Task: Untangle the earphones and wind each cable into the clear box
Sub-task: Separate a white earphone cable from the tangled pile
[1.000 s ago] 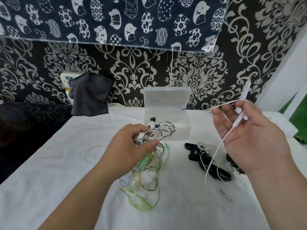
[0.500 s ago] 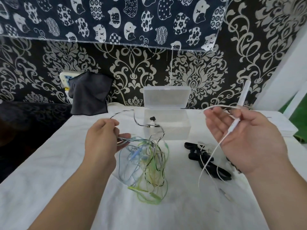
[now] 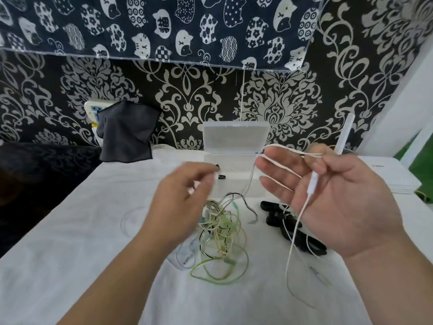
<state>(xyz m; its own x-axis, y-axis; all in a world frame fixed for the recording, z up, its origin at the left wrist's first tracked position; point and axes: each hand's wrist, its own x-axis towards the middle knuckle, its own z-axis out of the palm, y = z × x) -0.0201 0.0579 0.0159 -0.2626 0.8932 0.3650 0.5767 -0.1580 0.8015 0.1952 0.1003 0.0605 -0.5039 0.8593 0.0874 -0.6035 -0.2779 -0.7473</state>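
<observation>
Cable, thin white, in right hand, tangled wires, translucent box

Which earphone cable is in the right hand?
The white cable with the inline remote, across the right hand; the green, yellow and black tangle lies on the table.

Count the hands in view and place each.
2. The left hand, blurred, is over the cable tangle; the right hand, at right, holds the white cable across its palm.

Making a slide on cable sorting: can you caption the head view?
Right hand holds a white earphone cable; left hand, blurred, hovers over the tangled cables before the open clear box.
</observation>
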